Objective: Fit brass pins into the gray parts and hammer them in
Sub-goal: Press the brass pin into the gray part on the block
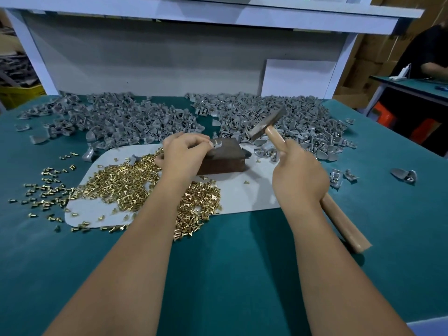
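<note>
A dark metal block (224, 161) sits on a white mat (247, 192) in the middle of the table. On top of the block my left hand (184, 154) pinches a gray part (217, 144) and holds it in place. My right hand (299, 175) grips the wooden handle of a hammer (266, 123). The hammer's steel head hangs raised above and to the right of the block. Loose brass pins (126, 183) lie heaped on the mat under my left forearm, and more are scattered on the green cloth to the left.
Two big heaps of gray parts (278, 117) fill the back of the green table (230, 275), left and right. A few gray parts (403, 175) lie apart at the right. A white shelf frame (169, 57) stands behind. Another person sits at a far table at the right.
</note>
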Demonstrator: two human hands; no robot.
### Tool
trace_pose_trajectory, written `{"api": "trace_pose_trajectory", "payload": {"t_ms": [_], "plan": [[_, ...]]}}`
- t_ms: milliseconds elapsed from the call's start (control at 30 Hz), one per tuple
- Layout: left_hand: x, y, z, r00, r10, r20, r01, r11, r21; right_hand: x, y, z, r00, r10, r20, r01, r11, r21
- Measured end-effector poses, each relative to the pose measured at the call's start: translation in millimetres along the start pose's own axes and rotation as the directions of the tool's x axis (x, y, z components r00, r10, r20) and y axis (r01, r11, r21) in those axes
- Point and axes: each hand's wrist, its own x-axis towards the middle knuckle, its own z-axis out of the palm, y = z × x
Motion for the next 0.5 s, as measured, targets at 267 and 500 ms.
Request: {"api": "trace_pose_trajectory", "payload": {"t_ms": [267, 500], "plan": [[-4.1, 4.6, -1.7, 0.999, 0.007, 0.034, -0.007, 1.000, -0.028, -2.1, 2.6, 7.2, 0.990, 0.043, 0.138, -0.046, 0.999, 0.013], [-8.6, 7.0, -2.4, 0.998, 0.036, 0.055, -0.038, 0.999, 0.034, -5.4, 1.0, 5.1, 0.999, -0.010, 0.053, 0.016, 0.993, -0.114]]}}
